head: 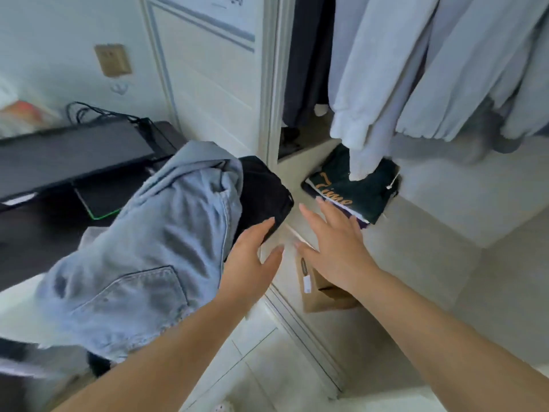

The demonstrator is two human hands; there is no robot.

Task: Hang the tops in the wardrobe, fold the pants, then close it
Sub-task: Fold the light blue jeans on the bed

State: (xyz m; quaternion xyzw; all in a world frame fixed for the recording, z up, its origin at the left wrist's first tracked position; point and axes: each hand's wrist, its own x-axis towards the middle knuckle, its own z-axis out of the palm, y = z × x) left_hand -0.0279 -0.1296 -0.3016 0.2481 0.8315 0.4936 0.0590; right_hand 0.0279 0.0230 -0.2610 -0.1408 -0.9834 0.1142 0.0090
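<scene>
Light blue jeans [142, 257] lie draped over my left forearm, with a folded black garment [264, 191] beneath them at the far end. My left hand [249, 257] has straight fingers that touch the black garment's edge. My right hand [332, 242] is spread flat in the air above the wardrobe's floor, just short of a dark green folded top [356, 191] with orange lettering. Pale grey tops [416, 69] hang inside the wardrobe above that pile. The wardrobe stands open, its white door [208, 72] to the left.
A black desk [44, 227] with a dark monitor [65, 156] and cables stands at the left. A brown paper bag [318, 292] sits on the floor under my right wrist. Dark garments [309, 55] hang deeper inside. A wall socket [113, 59] is on the left wall.
</scene>
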